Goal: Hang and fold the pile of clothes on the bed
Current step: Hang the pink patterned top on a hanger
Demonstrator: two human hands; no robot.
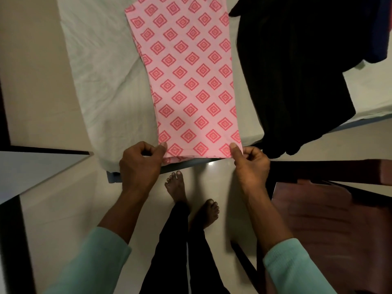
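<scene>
A pink garment point(186, 81) with a red diamond print lies flat and lengthwise on the bed point(101, 81), folded into a long strip that reaches the near edge. My left hand point(140, 162) pinches its near left corner between thumb and fingers. My right hand point(250, 164) pinches the near right corner the same way. A black garment point(292, 77) lies spread to the right of the pink one, its lower end hanging over the bed's edge. A dark blue cloth point(381, 28) shows at the far right.
The bed has a pale sheet. A dark brown wooden chair point(328, 219) stands at my right on the light floor. A dark-edged piece of furniture point(25, 172) is at my left. My bare feet point(191, 198) stand at the bed's edge.
</scene>
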